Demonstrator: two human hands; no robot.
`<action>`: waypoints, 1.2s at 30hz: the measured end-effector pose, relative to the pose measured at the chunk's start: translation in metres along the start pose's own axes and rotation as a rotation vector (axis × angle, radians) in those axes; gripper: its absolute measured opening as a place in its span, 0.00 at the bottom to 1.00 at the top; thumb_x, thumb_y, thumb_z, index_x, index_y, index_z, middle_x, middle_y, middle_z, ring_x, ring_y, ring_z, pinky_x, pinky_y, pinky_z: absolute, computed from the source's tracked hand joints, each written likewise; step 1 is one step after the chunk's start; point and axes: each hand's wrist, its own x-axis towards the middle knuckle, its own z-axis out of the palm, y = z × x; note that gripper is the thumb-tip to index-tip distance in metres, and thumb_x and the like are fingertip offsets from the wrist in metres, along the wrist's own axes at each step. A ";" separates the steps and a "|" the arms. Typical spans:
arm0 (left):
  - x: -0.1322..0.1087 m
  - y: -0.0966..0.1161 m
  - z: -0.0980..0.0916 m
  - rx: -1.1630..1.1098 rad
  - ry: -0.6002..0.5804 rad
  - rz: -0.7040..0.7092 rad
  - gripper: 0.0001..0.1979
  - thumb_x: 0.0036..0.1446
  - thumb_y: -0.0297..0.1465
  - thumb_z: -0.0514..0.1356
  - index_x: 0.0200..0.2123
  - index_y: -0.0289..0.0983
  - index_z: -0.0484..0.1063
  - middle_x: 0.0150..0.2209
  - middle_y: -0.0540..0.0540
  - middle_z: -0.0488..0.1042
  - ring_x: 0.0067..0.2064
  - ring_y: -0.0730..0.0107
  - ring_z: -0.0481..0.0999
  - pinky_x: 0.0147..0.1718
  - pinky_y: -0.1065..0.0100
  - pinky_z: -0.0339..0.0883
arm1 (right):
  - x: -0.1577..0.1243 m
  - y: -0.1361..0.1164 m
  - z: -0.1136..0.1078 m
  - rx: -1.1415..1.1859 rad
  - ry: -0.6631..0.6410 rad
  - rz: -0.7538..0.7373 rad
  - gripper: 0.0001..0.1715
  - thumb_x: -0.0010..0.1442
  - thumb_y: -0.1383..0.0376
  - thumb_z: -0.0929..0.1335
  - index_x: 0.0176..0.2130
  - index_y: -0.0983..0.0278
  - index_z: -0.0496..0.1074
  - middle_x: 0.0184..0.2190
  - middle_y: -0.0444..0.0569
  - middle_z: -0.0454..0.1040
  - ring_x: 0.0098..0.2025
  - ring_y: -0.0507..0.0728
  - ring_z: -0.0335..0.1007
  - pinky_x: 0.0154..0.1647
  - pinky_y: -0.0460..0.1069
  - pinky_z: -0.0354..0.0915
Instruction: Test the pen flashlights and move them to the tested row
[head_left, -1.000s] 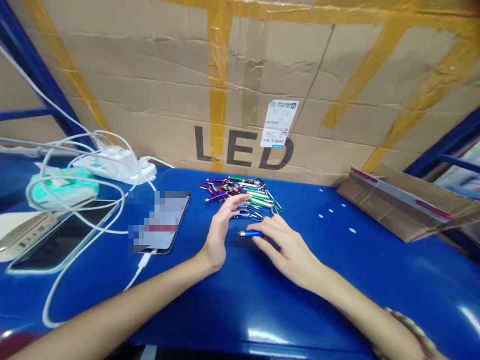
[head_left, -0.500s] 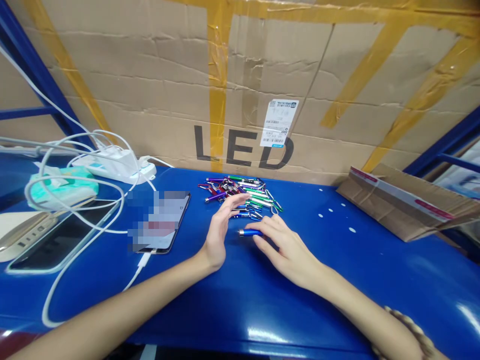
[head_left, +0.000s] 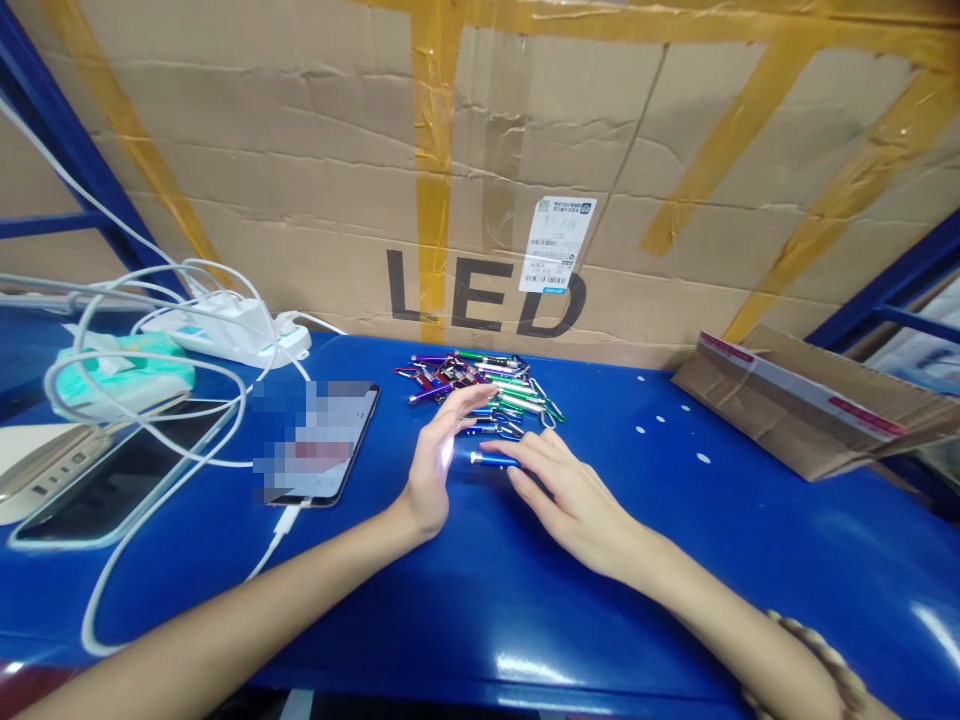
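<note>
Blue tabletop [head_left: 420, 630], two phones [head_left: 112, 490], right fingers [head_left: 531, 490] pinching one lit blue penlight [head_left: 489, 459], left fingers [head_left: 451, 412] outstretched and empty

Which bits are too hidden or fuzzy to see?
In the head view:
Back end of the shiny blue metal penlight: hidden by the right hand.
Part of the multicoloured metal penlight pile: behind the left hand.
Screen of the flat black-edged phone: partly blurred by square patches.
Smallest print on the white rectangular paper label: too small.
</note>
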 end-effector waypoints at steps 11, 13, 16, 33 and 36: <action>0.000 0.002 0.002 -0.002 0.017 -0.005 0.24 0.59 0.39 0.41 0.50 0.35 0.66 0.58 0.39 0.67 0.62 0.52 0.61 0.58 0.54 0.50 | 0.000 0.000 0.000 -0.096 0.116 -0.038 0.16 0.69 0.66 0.56 0.49 0.62 0.69 0.40 0.51 0.74 0.42 0.59 0.66 0.42 0.54 0.68; 0.000 0.002 0.002 0.005 0.014 -0.008 0.24 0.58 0.39 0.41 0.50 0.35 0.66 0.58 0.39 0.67 0.62 0.52 0.61 0.58 0.54 0.50 | 0.000 -0.001 -0.001 -0.091 0.091 -0.033 0.16 0.69 0.65 0.56 0.49 0.61 0.69 0.39 0.50 0.74 0.41 0.59 0.66 0.41 0.53 0.68; -0.001 0.001 0.002 0.009 0.006 -0.009 0.25 0.58 0.39 0.40 0.50 0.34 0.66 0.58 0.38 0.67 0.62 0.53 0.61 0.58 0.54 0.50 | 0.000 -0.003 -0.002 -0.078 0.072 -0.038 0.16 0.69 0.65 0.56 0.49 0.61 0.68 0.40 0.51 0.73 0.41 0.59 0.65 0.42 0.55 0.68; -0.001 0.001 0.001 0.041 -0.001 -0.014 0.25 0.59 0.39 0.39 0.50 0.36 0.66 0.59 0.40 0.67 0.63 0.54 0.61 0.58 0.56 0.51 | 0.001 0.001 0.002 0.000 0.125 0.039 0.11 0.64 0.56 0.65 0.40 0.61 0.67 0.32 0.47 0.70 0.36 0.57 0.66 0.35 0.50 0.65; -0.002 0.001 0.000 0.048 0.014 -0.021 0.25 0.59 0.40 0.39 0.51 0.36 0.66 0.59 0.41 0.67 0.63 0.55 0.61 0.59 0.56 0.51 | 0.006 0.013 -0.006 -0.041 0.105 0.185 0.13 0.66 0.55 0.62 0.37 0.60 0.66 0.29 0.45 0.72 0.32 0.56 0.69 0.31 0.49 0.64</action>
